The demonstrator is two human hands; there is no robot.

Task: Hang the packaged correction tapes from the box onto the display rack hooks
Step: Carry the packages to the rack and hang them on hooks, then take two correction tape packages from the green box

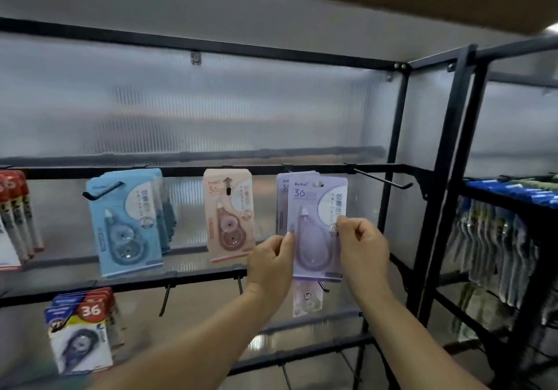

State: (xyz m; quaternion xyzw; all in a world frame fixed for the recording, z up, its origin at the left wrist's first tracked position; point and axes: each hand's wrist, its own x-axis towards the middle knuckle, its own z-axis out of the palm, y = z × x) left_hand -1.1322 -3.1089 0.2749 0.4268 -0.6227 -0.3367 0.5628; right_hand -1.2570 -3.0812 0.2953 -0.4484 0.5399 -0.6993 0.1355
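A lavender carded correction tape pack with a clear blister (317, 226) is held up against the black metal display rack (395, 135), just below its middle crossbar (187, 171) and towards that bar's right end. The pack is pinched at its left edge by the fingers of the left hand (270, 261) and at its right edge by the fingers of the right hand (362, 246); both sets of fingers are closed on the card. It lies in front of further lavender packs (283, 199) already hanging there, with its hang hole near the top at the level of the hook, though whether the hook has entered the hole cannot be told. The hanging step appears to be in hand. Next, the hole would likely need to be slid fully along the hook before release. A salmon pack (229, 214) and pale blue packs (126, 223) hang further left along the same bar, and an empty black hook (380, 179) projects at its right end. The box is not in view.
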